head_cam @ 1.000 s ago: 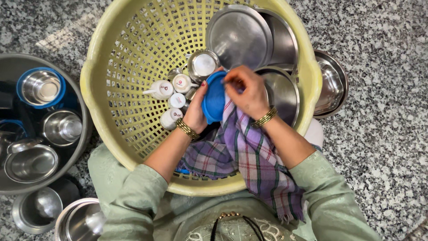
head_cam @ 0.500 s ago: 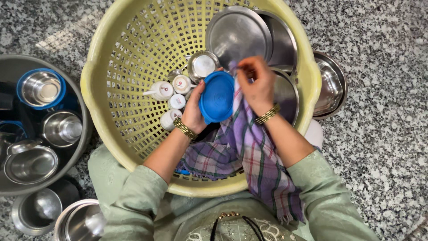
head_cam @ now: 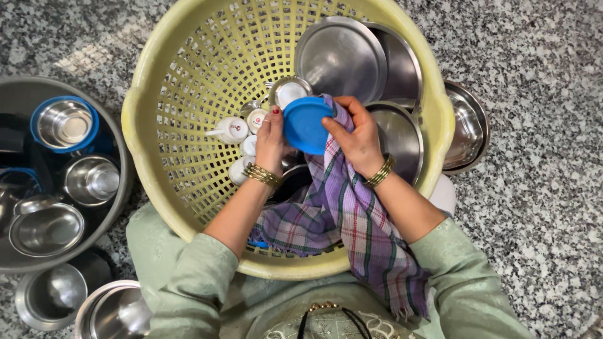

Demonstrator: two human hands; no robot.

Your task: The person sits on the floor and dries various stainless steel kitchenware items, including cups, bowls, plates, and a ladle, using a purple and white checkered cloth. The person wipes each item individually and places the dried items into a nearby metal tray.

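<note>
The left hand (head_cam: 271,139) is pinching a round blue lid (head_cam: 306,124) at centre frame. The right hand (head_cam: 358,137) is pressing a plaid cloth (head_cam: 352,220) against its right edge, over the yellow basket (head_cam: 188,113).

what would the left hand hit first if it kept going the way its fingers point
The left hand points toward the basket's far side. Past the blue lid it grips, the small steel cup lies first in line, though depth is hard to judge from above.
</note>
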